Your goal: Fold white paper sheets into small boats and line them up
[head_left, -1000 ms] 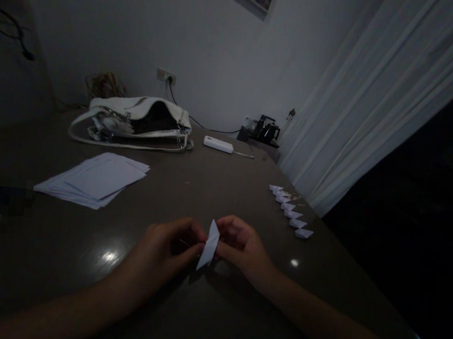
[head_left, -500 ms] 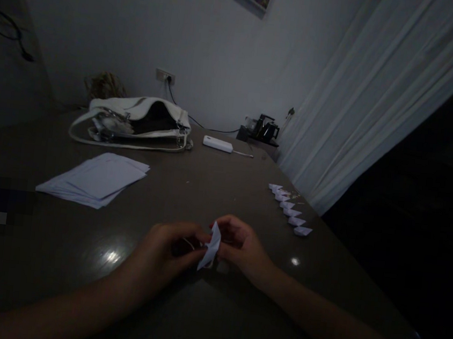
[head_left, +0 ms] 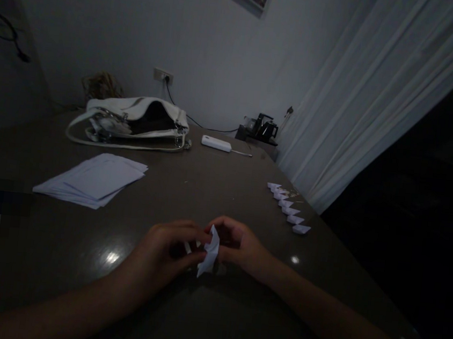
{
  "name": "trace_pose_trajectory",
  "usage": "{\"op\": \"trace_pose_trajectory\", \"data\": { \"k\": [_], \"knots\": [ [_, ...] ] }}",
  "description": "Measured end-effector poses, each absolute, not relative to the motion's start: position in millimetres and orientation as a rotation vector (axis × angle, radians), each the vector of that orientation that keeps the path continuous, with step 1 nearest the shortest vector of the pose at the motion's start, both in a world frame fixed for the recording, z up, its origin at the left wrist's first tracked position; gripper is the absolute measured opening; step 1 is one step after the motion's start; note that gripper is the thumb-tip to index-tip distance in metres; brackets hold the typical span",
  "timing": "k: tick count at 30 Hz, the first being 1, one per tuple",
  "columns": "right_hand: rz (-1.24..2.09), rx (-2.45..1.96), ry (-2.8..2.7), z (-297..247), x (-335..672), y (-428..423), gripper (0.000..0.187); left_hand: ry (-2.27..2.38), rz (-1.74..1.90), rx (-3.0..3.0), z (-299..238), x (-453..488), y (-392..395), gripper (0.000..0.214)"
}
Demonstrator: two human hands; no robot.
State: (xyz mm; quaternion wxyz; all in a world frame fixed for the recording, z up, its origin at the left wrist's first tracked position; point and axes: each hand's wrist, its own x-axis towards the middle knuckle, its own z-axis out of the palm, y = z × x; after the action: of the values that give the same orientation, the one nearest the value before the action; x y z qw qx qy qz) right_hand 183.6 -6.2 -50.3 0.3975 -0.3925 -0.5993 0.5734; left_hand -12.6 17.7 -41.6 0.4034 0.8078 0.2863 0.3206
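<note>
A small folded white paper [head_left: 210, 254] is held between my two hands, upright above the dark table near its middle front. My left hand [head_left: 170, 247] pinches it from the left with thumb and fingers. From the right, my right hand [head_left: 244, 248] grips the same paper, its fingertips partly hidden behind it. A row of several small folded paper boats [head_left: 291, 211] lies to the right of my right hand. Farther left rests a loose stack of white paper sheets [head_left: 100, 178].
A white handbag [head_left: 139, 114] stands open at the back left. A white power bank [head_left: 216, 143] with a short cable lies behind my hands. A black kettle [head_left: 268, 129] sits on a stand at the back. A white curtain [head_left: 328, 121] hangs by the table's right edge.
The folded paper has turned slightly, with its lower point a little lower and its shape wider. Both hands keep their hold and have barely moved.
</note>
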Motion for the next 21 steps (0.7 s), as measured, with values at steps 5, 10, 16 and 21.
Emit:
{"op": "trace_pose_trajectory", "data": {
  "k": [5,10,16,21],
  "knots": [
    [1.448,-0.983,-1.571,-48.8,184.7,-7.2,0.034,0.684,0.757,2.051,-39.5,-12.5,18.3,0.015],
    [1.444,-1.001,-1.560,-48.8,183.8,-7.2,0.033,0.703,0.739,2.077,-37.6,-12.2,17.8,0.013],
    [1.394,-1.048,-1.470,-50.1,179.7,-7.3,0.033,0.723,0.792,2.125,-39.1,-13.0,16.6,0.017],
    [1.308,-1.117,-1.423,-51.2,175.7,-9.0,0.030,0.770,0.937,2.135,-36.9,-12.2,16.6,0.019]
  ]
}}
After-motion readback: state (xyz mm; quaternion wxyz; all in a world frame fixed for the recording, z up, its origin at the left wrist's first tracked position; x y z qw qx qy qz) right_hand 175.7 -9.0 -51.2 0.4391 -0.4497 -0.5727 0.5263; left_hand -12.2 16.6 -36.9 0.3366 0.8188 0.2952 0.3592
